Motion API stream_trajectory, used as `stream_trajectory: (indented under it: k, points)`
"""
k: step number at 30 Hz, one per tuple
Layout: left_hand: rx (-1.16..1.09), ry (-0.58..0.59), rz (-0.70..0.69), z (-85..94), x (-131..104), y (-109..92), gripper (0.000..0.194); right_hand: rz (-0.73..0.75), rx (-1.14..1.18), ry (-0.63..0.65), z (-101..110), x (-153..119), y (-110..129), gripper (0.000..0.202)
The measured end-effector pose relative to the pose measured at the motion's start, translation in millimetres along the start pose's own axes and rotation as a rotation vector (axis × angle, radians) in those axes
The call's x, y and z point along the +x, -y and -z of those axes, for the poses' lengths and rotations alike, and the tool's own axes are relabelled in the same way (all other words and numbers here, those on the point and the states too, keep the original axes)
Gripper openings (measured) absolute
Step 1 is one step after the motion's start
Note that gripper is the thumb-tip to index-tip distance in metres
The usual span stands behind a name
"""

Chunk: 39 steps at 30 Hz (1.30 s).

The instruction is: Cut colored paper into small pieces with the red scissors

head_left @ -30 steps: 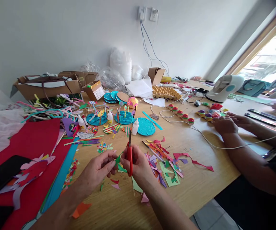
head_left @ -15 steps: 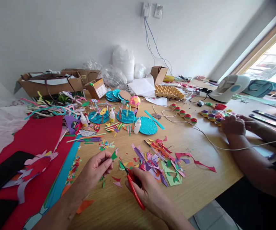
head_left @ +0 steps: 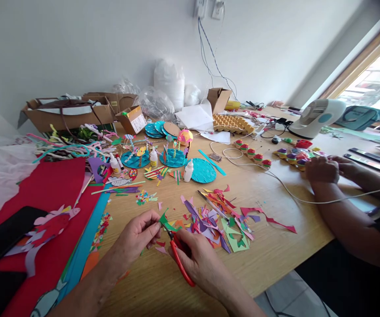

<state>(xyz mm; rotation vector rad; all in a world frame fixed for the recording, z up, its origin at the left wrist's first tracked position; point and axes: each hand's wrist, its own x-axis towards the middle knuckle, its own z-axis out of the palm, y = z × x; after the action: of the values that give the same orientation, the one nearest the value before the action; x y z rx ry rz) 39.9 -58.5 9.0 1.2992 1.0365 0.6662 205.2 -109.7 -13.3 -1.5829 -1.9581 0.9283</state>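
Note:
My left hand [head_left: 142, 230] pinches a small piece of green paper [head_left: 165, 220] between thumb and fingertips, above the front of the table. My right hand [head_left: 194, 253] is closed around the red handles of a pair of scissors [head_left: 182, 268]. The scissors' blades point up and left and meet the green paper close to my left fingertips. Just beyond my right hand lies a heap of coloured paper scraps [head_left: 206, 220]. A light green sheet with cut-out holes [head_left: 235, 237] rests at the heap's right side.
Left are red paper sheets [head_left: 51, 185] and a black phone-like object [head_left: 9, 237]. Behind stand glue bottles [head_left: 188, 171], blue discs [head_left: 203, 171] and cardboard boxes [head_left: 67, 115]. A white cable [head_left: 285, 191] crosses toward a co-worker's hands [head_left: 323, 169] at right, near painted egg-carton strips [head_left: 254, 155].
My left hand has moved slightly right, and the scissors' blades have come up to the green paper, which now shows a larger, curved shape. The co-worker's hands stay nearly in place.

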Motion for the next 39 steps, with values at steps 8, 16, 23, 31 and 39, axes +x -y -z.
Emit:
stream_trajectory:
  k: [8, 16, 23, 31, 39]
  points:
    - [-0.027, 0.047, 0.048, -4.8, 0.0, 5.8, 0.023, -0.023, 0.002, -0.003, -0.6, -4.5, -4.6, 0.025]
    - [-0.006, 0.128, 0.141, -6.9, 4.8, 23.7, 0.025, -0.076, 0.043, 0.039, -12.0, -17.0, -20.2, 0.029]
    - [0.054, 0.101, 0.153, 2.5, 9.6, 31.6, 0.020, -0.120, 0.126, 0.054, -9.2, -17.9, -19.5, 0.025]
    - [0.517, -0.054, -0.104, 29.2, 9.7, 0.4, 0.010, -0.059, 0.337, -0.109, 11.0, 20.7, 0.8, 0.012]
    - [0.507, -0.014, -0.108, 61.2, 19.2, 20.1, 0.013, 0.028, 0.124, -0.062, 15.4, 47.2, 1.4, 0.007]
